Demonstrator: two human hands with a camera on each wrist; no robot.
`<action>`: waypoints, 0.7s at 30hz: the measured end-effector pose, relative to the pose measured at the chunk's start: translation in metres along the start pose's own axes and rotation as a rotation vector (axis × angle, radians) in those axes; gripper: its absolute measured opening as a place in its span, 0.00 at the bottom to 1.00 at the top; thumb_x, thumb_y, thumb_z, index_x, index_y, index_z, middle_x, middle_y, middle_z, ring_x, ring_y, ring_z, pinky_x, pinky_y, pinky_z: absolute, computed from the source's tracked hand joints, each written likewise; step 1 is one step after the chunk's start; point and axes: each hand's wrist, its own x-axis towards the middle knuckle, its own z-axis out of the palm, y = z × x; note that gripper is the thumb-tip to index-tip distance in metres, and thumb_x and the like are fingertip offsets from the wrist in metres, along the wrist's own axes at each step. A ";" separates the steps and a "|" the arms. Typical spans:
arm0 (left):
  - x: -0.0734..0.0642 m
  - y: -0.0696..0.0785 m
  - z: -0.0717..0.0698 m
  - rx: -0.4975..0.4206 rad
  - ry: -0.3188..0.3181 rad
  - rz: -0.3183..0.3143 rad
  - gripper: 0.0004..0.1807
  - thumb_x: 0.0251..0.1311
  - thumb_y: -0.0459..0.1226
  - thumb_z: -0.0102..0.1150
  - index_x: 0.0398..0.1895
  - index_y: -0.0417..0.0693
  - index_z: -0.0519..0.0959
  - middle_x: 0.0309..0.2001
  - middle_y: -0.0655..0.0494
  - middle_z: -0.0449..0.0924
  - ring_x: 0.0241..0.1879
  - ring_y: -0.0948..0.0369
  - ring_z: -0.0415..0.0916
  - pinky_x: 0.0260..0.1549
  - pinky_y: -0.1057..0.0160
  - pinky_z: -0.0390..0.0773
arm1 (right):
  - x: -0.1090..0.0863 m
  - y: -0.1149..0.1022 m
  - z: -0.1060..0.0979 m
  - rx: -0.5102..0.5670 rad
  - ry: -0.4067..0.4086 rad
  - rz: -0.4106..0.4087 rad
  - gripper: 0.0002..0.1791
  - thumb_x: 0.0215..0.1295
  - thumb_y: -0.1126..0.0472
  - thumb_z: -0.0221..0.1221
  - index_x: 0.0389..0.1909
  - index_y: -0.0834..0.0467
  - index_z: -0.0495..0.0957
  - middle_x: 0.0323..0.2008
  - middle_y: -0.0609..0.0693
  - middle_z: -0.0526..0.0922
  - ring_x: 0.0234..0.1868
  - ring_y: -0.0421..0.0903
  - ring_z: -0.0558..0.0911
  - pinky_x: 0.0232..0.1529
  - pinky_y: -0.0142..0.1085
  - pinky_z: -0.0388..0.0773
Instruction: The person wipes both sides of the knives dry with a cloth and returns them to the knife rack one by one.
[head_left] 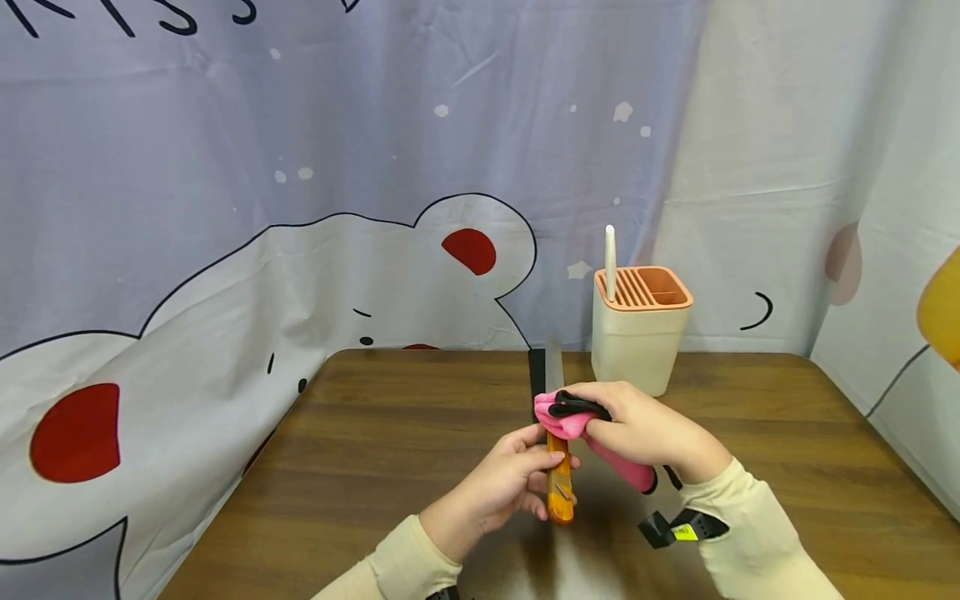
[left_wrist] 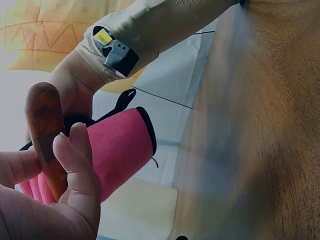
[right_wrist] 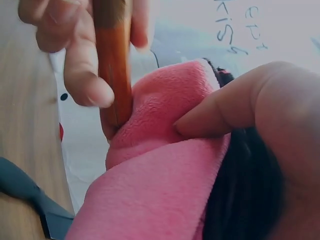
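Observation:
My left hand (head_left: 506, 471) grips the amber-coloured handle (head_left: 559, 479) of a knife, thumb on top and fingers underneath. Its blade (head_left: 553, 367) points away toward the curtain. With my right hand (head_left: 645, 425) I pinch a folded pink cloth (head_left: 558, 423) with black edging around the knife, where handle meets blade. In the right wrist view the fuzzy cloth (right_wrist: 150, 185) covers that junction and hides part of the blade. The cloth's loose end (left_wrist: 122, 145) hangs down below my right hand in the left wrist view.
A cream knife block (head_left: 637, 346) with an orange slotted top stands at the back right, a white handle (head_left: 611, 262) sticking up from it. On the brown wooden table (head_left: 405, 433) lies a flat black item (head_left: 537, 375), just left of the blade. A printed curtain (head_left: 337, 125) hangs behind.

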 end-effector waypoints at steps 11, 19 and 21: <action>-0.002 -0.003 0.008 0.018 -0.036 -0.023 0.26 0.70 0.35 0.57 0.71 0.46 0.69 0.45 0.56 0.88 0.26 0.63 0.84 0.14 0.71 0.79 | -0.003 0.030 -0.016 -0.053 0.261 0.202 0.22 0.63 0.68 0.55 0.58 0.53 0.81 0.42 0.51 0.86 0.39 0.46 0.81 0.42 0.38 0.78; -0.009 -0.003 0.018 0.103 -0.112 -0.040 0.26 0.70 0.35 0.57 0.71 0.50 0.70 0.56 0.36 0.84 0.28 0.60 0.86 0.17 0.69 0.81 | -0.002 0.049 -0.014 -0.117 0.367 0.336 0.29 0.64 0.68 0.50 0.66 0.54 0.77 0.59 0.59 0.83 0.51 0.58 0.81 0.51 0.53 0.78; -0.010 -0.003 0.020 0.114 -0.129 -0.046 0.26 0.70 0.33 0.57 0.70 0.49 0.70 0.57 0.35 0.83 0.29 0.60 0.86 0.17 0.70 0.81 | -0.001 0.052 -0.011 -0.130 0.375 0.330 0.30 0.63 0.69 0.50 0.68 0.57 0.76 0.65 0.60 0.80 0.59 0.61 0.81 0.58 0.58 0.77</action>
